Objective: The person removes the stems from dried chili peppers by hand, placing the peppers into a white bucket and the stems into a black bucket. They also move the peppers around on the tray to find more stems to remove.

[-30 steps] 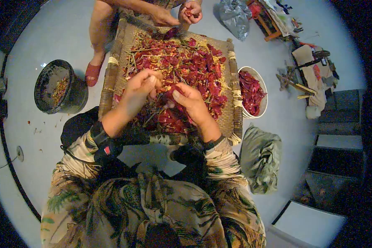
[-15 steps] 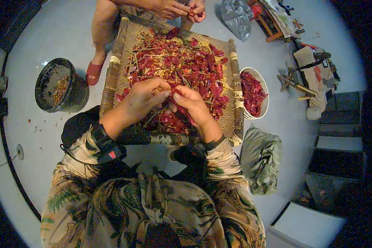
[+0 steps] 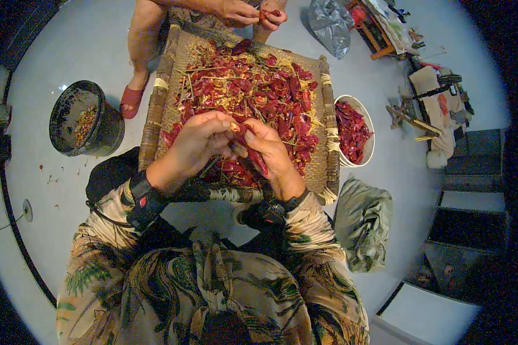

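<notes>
A woven tray (image 3: 167, 115) with a wooden frame holds a heap of dried red chili peppers (image 3: 259, 86), torn pods, stems and yellow seeds. Over its near side, my right hand (image 3: 275, 152) is closed around a dried red chili pepper (image 3: 258, 161), whose lower end hangs below the fingers. My left hand (image 3: 198, 144) meets it from the other side, thumb and index finger pinched at a small pale orange piece (image 3: 234, 127) by the pod's upper end. The left hand's other fingers are curled and partly hidden.
Across the tray another person's hands (image 3: 259, 14) hold a red pod. At left stands a black bucket (image 3: 112, 129) with seeds and scraps inside; at right, a white bucket (image 3: 369, 146) of red pods. A greenish cloth or sack (image 3: 362, 224) lies on the floor below it.
My hands have drawn slightly apart. The pale orange piece now shows at my left fingertips, and more of the red pod shows under my right hand.
</notes>
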{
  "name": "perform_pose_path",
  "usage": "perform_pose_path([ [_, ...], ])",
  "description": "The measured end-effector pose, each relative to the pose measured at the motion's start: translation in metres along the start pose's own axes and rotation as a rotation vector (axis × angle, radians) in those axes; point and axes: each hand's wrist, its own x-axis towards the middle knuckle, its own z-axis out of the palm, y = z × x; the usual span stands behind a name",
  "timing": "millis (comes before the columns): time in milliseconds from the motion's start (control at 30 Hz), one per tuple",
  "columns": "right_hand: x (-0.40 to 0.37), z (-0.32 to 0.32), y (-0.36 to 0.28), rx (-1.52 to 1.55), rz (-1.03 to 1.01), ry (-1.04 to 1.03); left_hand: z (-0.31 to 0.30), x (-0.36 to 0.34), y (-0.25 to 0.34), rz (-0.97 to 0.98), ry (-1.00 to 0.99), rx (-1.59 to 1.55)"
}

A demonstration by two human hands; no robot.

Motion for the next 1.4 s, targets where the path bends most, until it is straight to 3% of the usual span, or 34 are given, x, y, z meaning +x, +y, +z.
perform_pose_path([
  [67, 0.002, 0.005, 0.004, -0.002, -0.03, 0.058, -0.009, 0.002, -0.004, 0.034, -0.007, 0.021],
  [167, 0.001, 0.003, 0.001, -0.01, 0.041, -0.022, 0.002, -0.006, 0.007, 0.049, 0.13, 0.132],
  [367, 0.005, 0.01, 0.006, -0.226, 0.085, -0.017, -0.007, -0.024, 0.016, 0.129, 0.191, 0.473],
  [467, 0.008, 0.005, 0.025, -0.354, -0.003, -0.004, -0.016, -0.034, 0.017, 0.101, 0.208, 0.476],
  [567, 0.006, -0.022, 0.014, -0.258, -0.02, 0.145, -0.034, -0.05, 0.059, 0.359, 0.392, 0.447],
  [667, 0.007, -0.024, 0.005, -0.145, -0.047, 0.262, -0.077, -0.065, 0.089, 0.365, 0.405, 0.466],
  [767, 0.011, -0.027, 0.013, -0.235, -0.035, 0.172, -0.12, -0.087, 0.121, 0.47, 0.703, 0.899],
  [833, 0.013, -0.024, 0.015, -0.306, -0.028, 0.185, -0.176, -0.098, 0.132, 0.587, 0.888, 1.05],
  [933, 0.013, -0.022, 0.022, -0.308, 0.015, 0.209, -0.293, -0.118, 0.135, 0.676, 0.996, 1.669],
  [967, 0.014, -0.023, 0.024, -0.291, 0.032, 0.219, -0.32, -0.122, 0.138, 0.329, 1.121, 1.787],
  [1100, 0.016, -0.032, 0.031, -0.273, 0.06, 0.221, -0.265, -0.118, 0.118, 0.549, 0.994, 1.915],
  [1200, 0.018, -0.035, 0.035, -0.288, 0.068, 0.222, -0.181, -0.095, 0.11, 0.504, 0.841, 1.828],
  [1267, 0.017, -0.034, 0.035, -0.297, 0.077, 0.236, -0.141, -0.075, 0.1, 0.335, 0.685, 1.77],
  [1400, 0.015, -0.027, 0.027, -0.316, 0.074, 0.184, -0.091, -0.044, 0.062, 0.387, 0.042, 1.857],
])
